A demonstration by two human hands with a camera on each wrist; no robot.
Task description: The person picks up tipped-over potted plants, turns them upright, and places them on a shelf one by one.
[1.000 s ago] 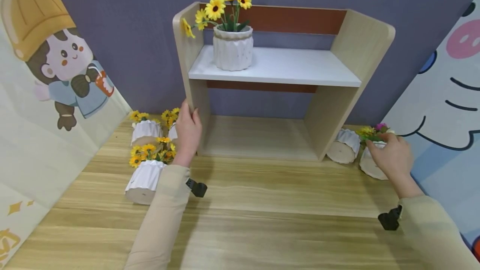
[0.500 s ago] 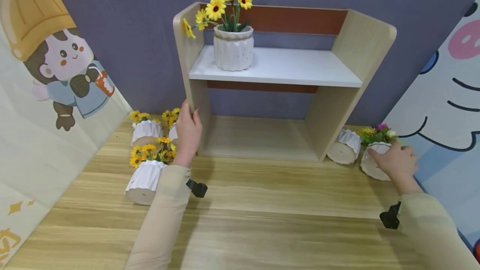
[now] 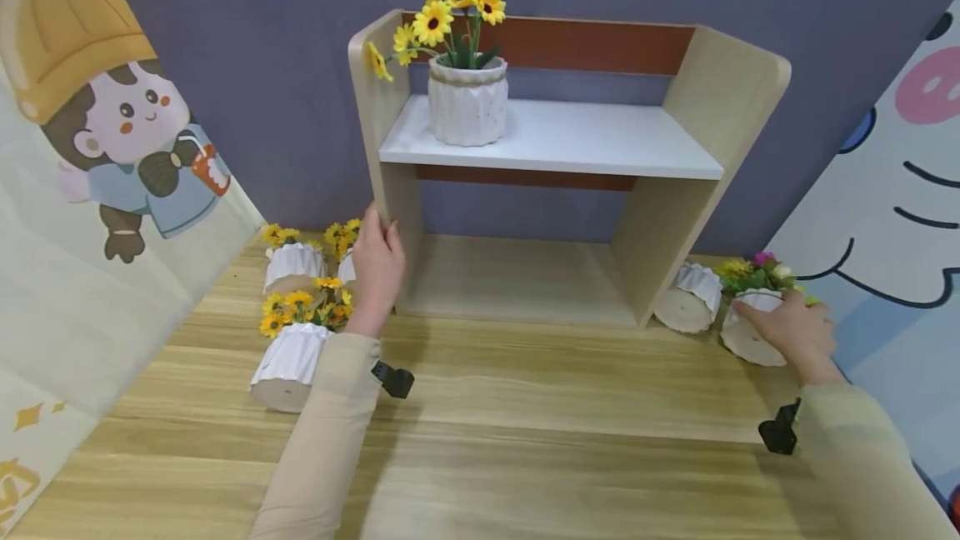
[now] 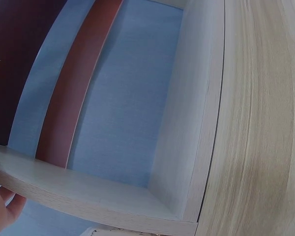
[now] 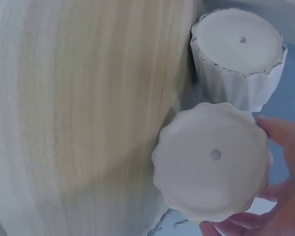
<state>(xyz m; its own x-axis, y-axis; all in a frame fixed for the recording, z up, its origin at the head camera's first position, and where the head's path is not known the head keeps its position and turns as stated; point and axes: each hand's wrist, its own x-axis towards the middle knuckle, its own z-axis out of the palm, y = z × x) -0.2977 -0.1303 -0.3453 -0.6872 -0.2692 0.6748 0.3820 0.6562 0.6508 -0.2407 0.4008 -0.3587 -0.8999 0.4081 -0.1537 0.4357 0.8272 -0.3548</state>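
Observation:
My left hand (image 3: 377, 269) grips the left side panel of a small two-tier wooden desktop shelf (image 3: 517, 277); in the left wrist view the fingers (image 4: 1, 209) show at the panel's edge. To the right of the shelf, a white fluted flowerpot (image 3: 752, 332) with yellow, pink and white flowers lies on its side, base toward me. My right hand (image 3: 802, 332) holds this pot, thumb at its upper left and fingers round its right side. The right wrist view shows the pot's scalloped base (image 5: 211, 164) with thumb and fingers round its rim.
A second tipped pot (image 3: 686, 298) lies between the held one and the shelf. On the white upper board stands an upright pot (image 3: 468, 102) of yellow daisies. Several tipped daisy pots, one in front (image 3: 292, 365), lie left of the shelf. A purple wall (image 3: 300, 107) rises behind.
My right hand has slid from over the pot's top and flowers down to its right side, the fingers now lower round it. The left hand keeps its place on the shelf panel.

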